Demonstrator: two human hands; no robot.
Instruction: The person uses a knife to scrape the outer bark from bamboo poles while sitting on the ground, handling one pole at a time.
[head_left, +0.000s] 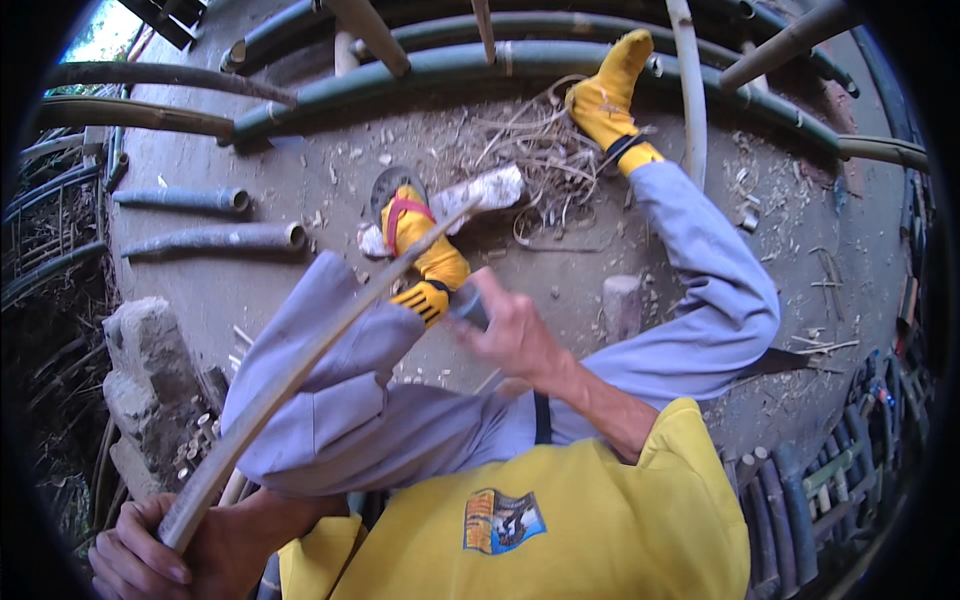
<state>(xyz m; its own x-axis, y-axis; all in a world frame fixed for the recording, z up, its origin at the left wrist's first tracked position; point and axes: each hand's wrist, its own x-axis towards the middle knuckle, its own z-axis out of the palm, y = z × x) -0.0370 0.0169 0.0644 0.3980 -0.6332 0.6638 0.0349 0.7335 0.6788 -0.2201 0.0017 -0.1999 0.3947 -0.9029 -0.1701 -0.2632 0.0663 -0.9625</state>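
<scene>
My left hand (150,550), at the lower left, is wrapped round the thick end of a long, pale bamboo strip (300,370). The strip slants up and away across my bent left leg and tapers to a thin tip above my left foot. My right hand (510,330) is near the middle, right of the strip, and smeared by motion. Its fingers curl about a small grey-blue thing (468,306) that is too blurred to name. My left foot wears a yellow covering (437,262) and a sandal with a red strap (405,215); it rests by a whitish block (490,188).
A heap of curled shavings (550,165) lies between my feet. Green bamboo poles (450,65) form a low frame at the far side. Two cut bamboo tubes (215,240) and a rough stone (150,355) are at left. A short stump (622,305) stands beyond my right leg.
</scene>
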